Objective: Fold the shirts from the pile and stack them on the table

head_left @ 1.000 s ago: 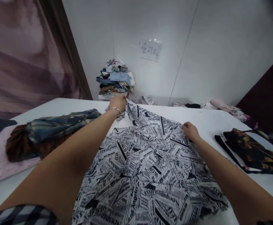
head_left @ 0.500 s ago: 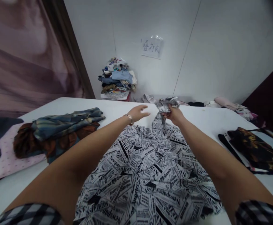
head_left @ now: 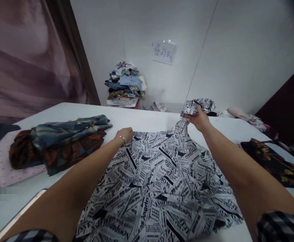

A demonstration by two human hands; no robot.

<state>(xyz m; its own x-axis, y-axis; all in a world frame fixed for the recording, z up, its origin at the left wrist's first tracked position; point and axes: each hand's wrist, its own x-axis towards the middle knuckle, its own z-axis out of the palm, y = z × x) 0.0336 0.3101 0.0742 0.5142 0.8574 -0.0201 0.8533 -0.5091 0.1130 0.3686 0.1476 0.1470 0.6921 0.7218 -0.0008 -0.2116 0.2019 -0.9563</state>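
White tabletop (head_left: 147, 119) carries a black-and-white newspaper-print garment (head_left: 157, 181); left hand (head_left: 124, 134) flat, pinning it, right hand (head_left: 198, 119) clamped, lifting its far part; keeping tension even would help.

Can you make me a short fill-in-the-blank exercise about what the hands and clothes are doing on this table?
1. The right hand lifts a bunched end of the ____-print garment.
2. The left hand, with a bracelet at its wrist, rests on that garment's ____ edge.
3. The blue and brown clothes lie on the white table to the ____ of the garment.

Missing words: newspaper; far left; left
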